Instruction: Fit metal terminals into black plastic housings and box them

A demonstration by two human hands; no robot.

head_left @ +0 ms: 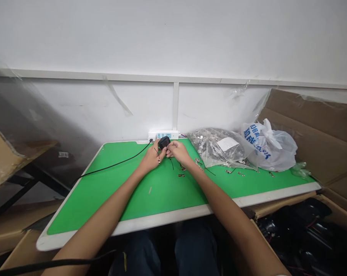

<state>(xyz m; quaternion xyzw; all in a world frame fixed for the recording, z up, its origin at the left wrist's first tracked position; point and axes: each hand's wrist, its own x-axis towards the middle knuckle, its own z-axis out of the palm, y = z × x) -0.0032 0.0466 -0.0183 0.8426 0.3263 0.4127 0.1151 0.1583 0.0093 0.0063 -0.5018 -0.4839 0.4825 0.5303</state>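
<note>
Both my hands meet at the far middle of a green-topped table point(110, 191). My left hand point(151, 156) is closed, with a thin black wire with a metal tip running down between its fingers. My right hand point(176, 150) is closed too, its fingers pinched next to a small black plug-like part point(163, 142) held between the two hands. Small metal terminals point(181, 175) and short black wires lie on the green surface just right of my hands.
A white power strip point(164, 135) sits at the table's back edge with a black cable point(116, 164) running left. A clear bag of metal parts point(216, 147) and a white plastic bag point(270, 147) lie at the right. Cardboard boxes flank both sides.
</note>
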